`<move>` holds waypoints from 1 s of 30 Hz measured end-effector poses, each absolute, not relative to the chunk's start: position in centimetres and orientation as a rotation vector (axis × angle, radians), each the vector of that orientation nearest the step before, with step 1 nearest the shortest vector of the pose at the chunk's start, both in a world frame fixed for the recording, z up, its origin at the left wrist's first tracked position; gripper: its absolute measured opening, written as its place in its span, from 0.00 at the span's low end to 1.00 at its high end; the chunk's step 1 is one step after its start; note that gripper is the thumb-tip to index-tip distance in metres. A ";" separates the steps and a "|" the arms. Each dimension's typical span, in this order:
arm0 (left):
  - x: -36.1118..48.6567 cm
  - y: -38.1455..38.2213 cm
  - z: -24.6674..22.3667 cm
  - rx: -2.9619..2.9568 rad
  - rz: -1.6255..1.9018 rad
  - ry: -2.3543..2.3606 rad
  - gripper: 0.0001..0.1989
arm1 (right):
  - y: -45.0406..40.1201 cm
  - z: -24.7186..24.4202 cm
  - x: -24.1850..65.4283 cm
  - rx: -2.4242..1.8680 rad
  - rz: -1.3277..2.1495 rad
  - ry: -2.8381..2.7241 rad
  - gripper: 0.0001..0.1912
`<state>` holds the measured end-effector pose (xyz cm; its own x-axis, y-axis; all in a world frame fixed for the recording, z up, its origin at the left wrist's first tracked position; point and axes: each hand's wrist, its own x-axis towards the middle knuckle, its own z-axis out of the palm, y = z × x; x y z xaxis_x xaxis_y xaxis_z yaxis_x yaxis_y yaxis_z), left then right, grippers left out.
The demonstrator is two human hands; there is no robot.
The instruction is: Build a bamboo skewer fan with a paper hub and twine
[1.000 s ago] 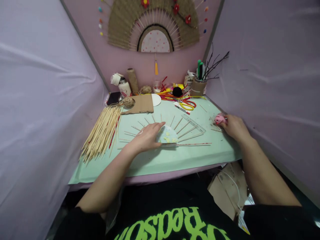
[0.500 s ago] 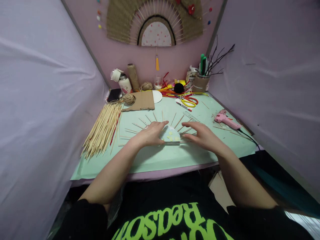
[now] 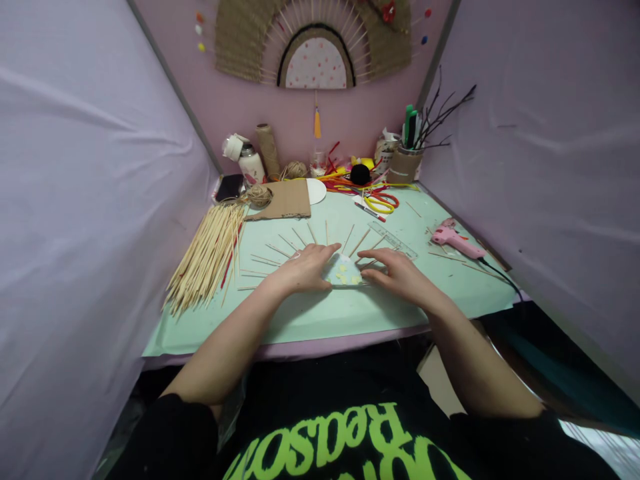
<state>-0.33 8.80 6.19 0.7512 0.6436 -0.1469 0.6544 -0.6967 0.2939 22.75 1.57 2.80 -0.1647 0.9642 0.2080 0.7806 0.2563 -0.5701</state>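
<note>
A stick fan lies on the table, with a pale blue half-disc [image 3: 343, 270] with yellow patches at its base and thin wooden sticks [image 3: 359, 243] spreading outward from it. My left hand [image 3: 307, 269] covers the half-disc's left part, its thumb at the straight lower edge and its fingers over the curved side. At the right edge, my right hand [image 3: 393, 272] touches the fan with thumb and forefinger apart, over the right-hand sticks. Both hands hide parts of the sticks. A clear ruler [image 3: 395, 241] lies just beyond my right hand.
To the left lies a large pile of bamboo sticks [image 3: 203, 260]. Cardboard [image 3: 287, 200], a twine ball [image 3: 260, 195] and yellow-handled scissors [image 3: 379, 204] are farther back. A pink glue gun [image 3: 457, 241] with a black cord lies right. A finished fan [image 3: 320, 57] hangs on the back wall.
My right hand has moved slightly left, its fingertips now reaching the half-disc's right edge. More of the ruler shows. My left hand stays on the fan.
</note>
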 end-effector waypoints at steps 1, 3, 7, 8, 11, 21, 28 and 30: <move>-0.3 8.9 6.1 2.626 -0.036 0.995 0.46 | 1.6 2.7 22.6 -1.564 0.456 -2.011 0.20; -0.6 9.3 6.2 2.635 0.010 0.954 0.47 | 1.7 2.5 22.3 -1.528 0.463 -2.033 0.21; -3.0 10.2 7.3 2.617 0.163 0.989 0.47 | 1.9 2.2 21.9 -1.494 0.460 -2.091 0.24; -3.9 10.3 7.6 2.593 0.187 1.055 0.44 | 1.9 2.2 21.8 -1.497 0.459 -2.109 0.25; -6.6 9.7 7.6 2.542 0.196 1.191 0.33 | 1.8 2.3 21.6 -1.522 0.480 -2.167 0.26; -7.5 6.8 3.1 2.510 0.301 1.196 0.26 | 2.1 1.4 21.6 -1.553 0.446 -2.214 0.26; -7.0 6.3 2.2 2.541 0.343 1.248 0.19 | 2.0 0.9 21.7 -1.538 0.409 -2.210 0.24; -7.0 6.2 2.2 2.551 0.355 1.253 0.18 | 2.0 0.9 21.7 -1.517 0.388 -2.213 0.23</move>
